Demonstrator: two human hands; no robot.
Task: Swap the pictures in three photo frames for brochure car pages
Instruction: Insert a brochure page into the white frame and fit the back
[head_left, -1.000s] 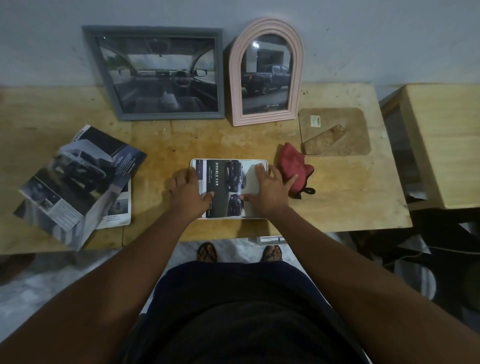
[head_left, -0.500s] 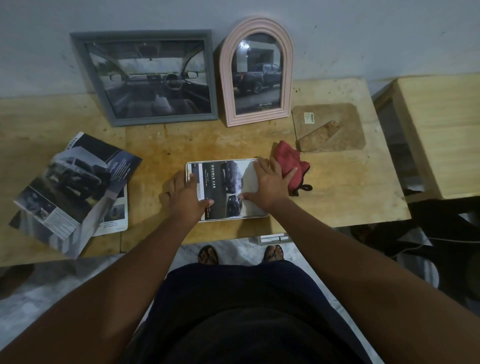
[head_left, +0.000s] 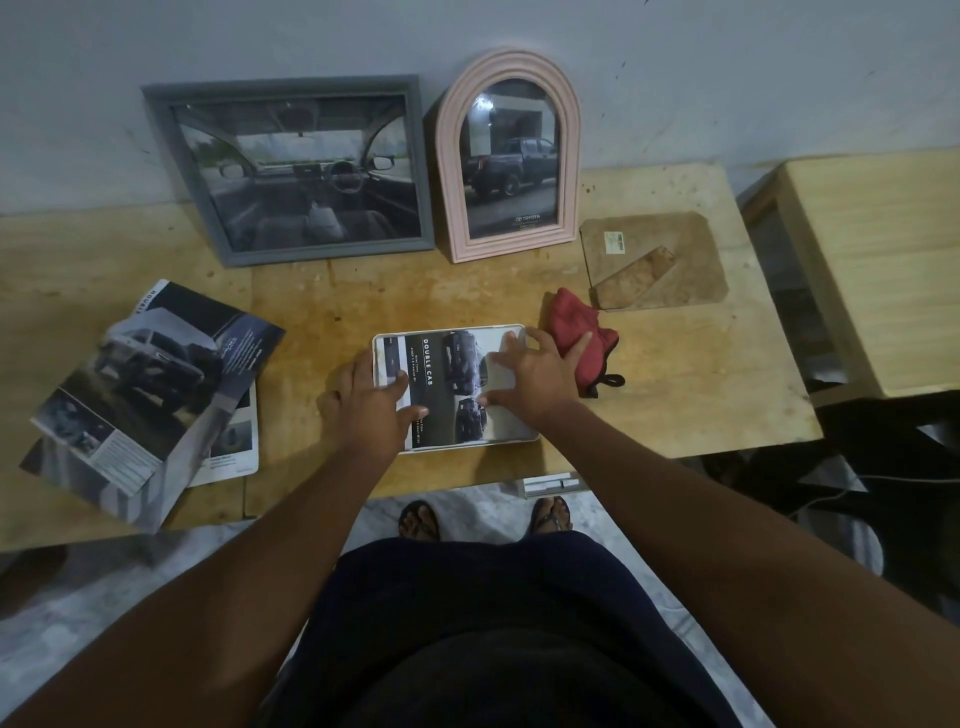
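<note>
You are working at the table (head_left: 675, 395). The white frame (head_left: 452, 329) is lying flat near its front edge, so a hard push could be sliding it off. Behind the white frame, the grey frame (head_left: 291, 85) is holding a picture from inside a car. Left of the white frame, the brochure (head_left: 150, 384) is hanging over the edge and could be falling. Behind the white frame, the pink frame (head_left: 452, 156) is holding a truck picture. The backing board (head_left: 652, 260) is waiting behind-right, not on yet. The white frame is holding the car page (head_left: 441, 374), which could be crinkling. Your left hand (head_left: 369, 405) and right hand (head_left: 535, 374) are pressing it with flat, spread fingers.
</note>
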